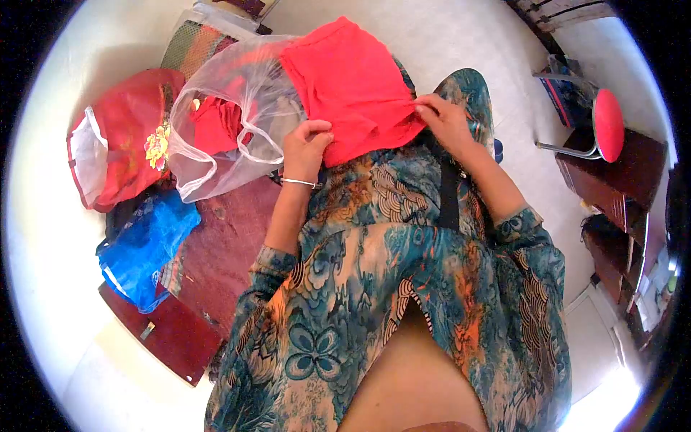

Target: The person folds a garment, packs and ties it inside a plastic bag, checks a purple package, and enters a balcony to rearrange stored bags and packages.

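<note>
A bright red cloth garment [353, 86], perhaps shorts, lies spread over my lap and knees. My left hand [306, 150], a white bangle on its wrist, is closed with thumb and fingertips at the garment's near left edge. At its right edge, my right hand [448, 128] pinches a bit of the fabric. Left of the garment, touching it, stands a clear plastic bag [191, 169] with handles. Inside that bag sits more red cloth [216, 124]. Patterned trousers and top cover my lap and body.
To the left are a red bag [129, 133] with a yellow flower and a blue plastic bag [147, 248], beside a dark red wooden surface [223, 237]. A stool with a round red seat [609, 125] is on the right, near brown wooden furniture [612, 173].
</note>
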A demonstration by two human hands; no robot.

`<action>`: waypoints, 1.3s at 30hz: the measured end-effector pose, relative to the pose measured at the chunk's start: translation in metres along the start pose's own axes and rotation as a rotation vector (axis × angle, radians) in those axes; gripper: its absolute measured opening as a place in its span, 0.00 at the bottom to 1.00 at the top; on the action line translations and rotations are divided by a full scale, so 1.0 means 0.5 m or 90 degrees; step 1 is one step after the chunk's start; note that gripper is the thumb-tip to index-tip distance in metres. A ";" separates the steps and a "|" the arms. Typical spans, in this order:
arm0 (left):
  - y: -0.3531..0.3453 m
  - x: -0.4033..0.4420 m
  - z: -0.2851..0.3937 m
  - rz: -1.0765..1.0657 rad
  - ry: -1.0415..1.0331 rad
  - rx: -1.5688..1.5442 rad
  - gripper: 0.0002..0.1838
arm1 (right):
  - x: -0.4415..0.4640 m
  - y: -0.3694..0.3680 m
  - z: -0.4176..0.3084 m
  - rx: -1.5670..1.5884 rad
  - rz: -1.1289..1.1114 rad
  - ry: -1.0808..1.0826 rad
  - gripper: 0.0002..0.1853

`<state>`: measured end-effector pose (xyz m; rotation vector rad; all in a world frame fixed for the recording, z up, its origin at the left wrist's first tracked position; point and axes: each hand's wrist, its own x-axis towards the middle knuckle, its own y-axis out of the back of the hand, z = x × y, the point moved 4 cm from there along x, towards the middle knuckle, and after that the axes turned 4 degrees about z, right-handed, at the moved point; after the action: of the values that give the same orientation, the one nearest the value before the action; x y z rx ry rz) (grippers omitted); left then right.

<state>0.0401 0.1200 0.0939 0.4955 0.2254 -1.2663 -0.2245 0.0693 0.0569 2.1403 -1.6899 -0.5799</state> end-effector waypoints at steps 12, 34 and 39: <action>0.039 -0.011 -0.024 -0.070 0.082 -0.220 0.22 | -0.066 0.111 -0.089 -0.116 0.146 0.285 0.11; 0.040 0.057 0.028 -0.010 -0.137 0.077 0.25 | 0.093 -0.025 -0.003 0.131 -0.016 -0.212 0.15; 0.046 0.082 -0.026 -0.008 -0.001 -0.049 0.28 | 0.072 -0.026 -0.016 0.038 0.044 -0.147 0.15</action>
<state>0.0754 0.0960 0.0703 0.4280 0.2756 -1.2657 -0.2024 0.0374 0.0537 2.1126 -1.9165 -0.7919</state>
